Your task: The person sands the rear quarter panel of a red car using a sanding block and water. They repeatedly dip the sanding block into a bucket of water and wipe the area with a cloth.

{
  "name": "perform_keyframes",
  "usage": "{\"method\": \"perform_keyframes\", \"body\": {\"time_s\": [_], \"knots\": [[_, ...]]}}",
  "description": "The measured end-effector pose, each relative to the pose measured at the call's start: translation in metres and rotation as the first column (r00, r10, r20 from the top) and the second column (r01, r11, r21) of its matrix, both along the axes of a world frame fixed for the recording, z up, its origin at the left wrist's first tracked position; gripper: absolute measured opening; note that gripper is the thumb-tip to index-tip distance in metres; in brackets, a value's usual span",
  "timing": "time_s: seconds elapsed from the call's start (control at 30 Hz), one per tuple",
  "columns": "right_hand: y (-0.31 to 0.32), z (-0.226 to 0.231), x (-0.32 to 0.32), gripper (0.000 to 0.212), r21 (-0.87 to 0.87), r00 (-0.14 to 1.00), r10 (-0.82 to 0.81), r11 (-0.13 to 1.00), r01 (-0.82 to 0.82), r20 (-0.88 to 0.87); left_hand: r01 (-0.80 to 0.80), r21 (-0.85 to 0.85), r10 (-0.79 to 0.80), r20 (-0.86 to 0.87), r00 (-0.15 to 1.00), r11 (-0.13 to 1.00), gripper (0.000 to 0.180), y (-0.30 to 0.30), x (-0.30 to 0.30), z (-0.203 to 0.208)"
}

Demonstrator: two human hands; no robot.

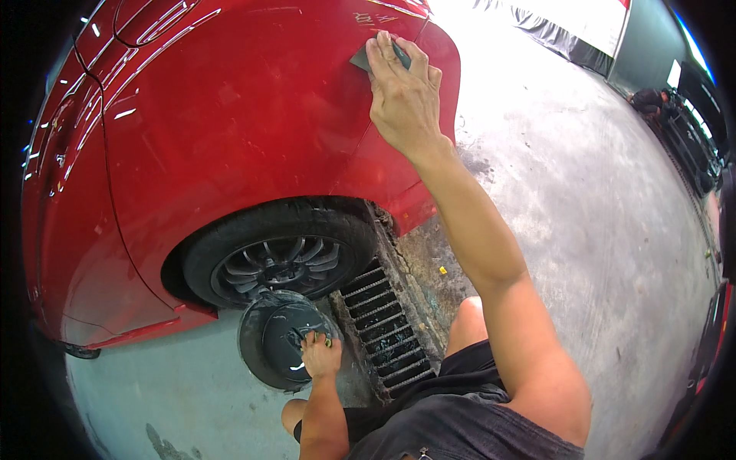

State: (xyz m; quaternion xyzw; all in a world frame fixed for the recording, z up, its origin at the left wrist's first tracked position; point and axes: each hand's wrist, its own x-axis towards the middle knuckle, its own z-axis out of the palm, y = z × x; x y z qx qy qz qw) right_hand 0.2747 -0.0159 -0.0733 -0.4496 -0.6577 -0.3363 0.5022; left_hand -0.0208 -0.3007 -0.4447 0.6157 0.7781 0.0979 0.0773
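Observation:
My right hand presses a dark grey-green sheet, which looks like sandpaper, against the rear panel of a red car. Its fingers lie over the sheet and point away from me. Lower down, my left hand is at the right side of a round black bucket with dark water in it. The fingers there are curled round a small item with dark and yellow-green parts, too hidden to name. Faint pale marks show on the red paint just beyond my right hand.
Beside the bucket is the car's rear wheel, with a metal drain grate to its right. A small yellow scrap lies on the concrete floor. At the far right a person crouches by a dark car.

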Motion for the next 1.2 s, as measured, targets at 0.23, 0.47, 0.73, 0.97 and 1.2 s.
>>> {"method": "perform_keyframes", "body": {"time_s": [0.23, 0.47, 0.73, 0.97, 1.2], "knots": [[-0.008, -0.023, -0.002, 0.049, -0.015, 0.997, -0.011, 1.0, 0.012, 0.075, 0.007, -0.011, -0.007, 0.004, 1.0, 1.0, 0.038, -0.004, -0.005, -0.006], [-0.01, -0.018, -0.01, 0.048, -0.012, 0.995, 0.028, 1.0, -0.027, 0.096, 0.003, 0.004, -0.003, 0.013, 1.0, 1.0, 0.038, -0.002, -0.005, -0.008], [-0.011, -0.026, -0.017, 0.048, -0.03, 0.995, 0.07, 0.997, -0.068, 0.076, 0.001, 0.001, -0.001, 0.0, 1.0, 1.0, 0.039, 0.0, -0.004, -0.008], [-0.008, -0.017, -0.021, 0.048, 0.025, 0.997, 0.058, 0.998, -0.059, 0.048, 0.016, 0.001, -0.016, -0.006, 1.0, 1.0, 0.038, -0.002, -0.002, 0.0], [-0.009, -0.007, -0.028, 0.044, 0.022, 0.998, 0.052, 0.998, -0.052, 0.022, 0.002, 0.007, -0.002, 0.008, 1.0, 1.0, 0.038, -0.001, -0.003, -0.004]]}}
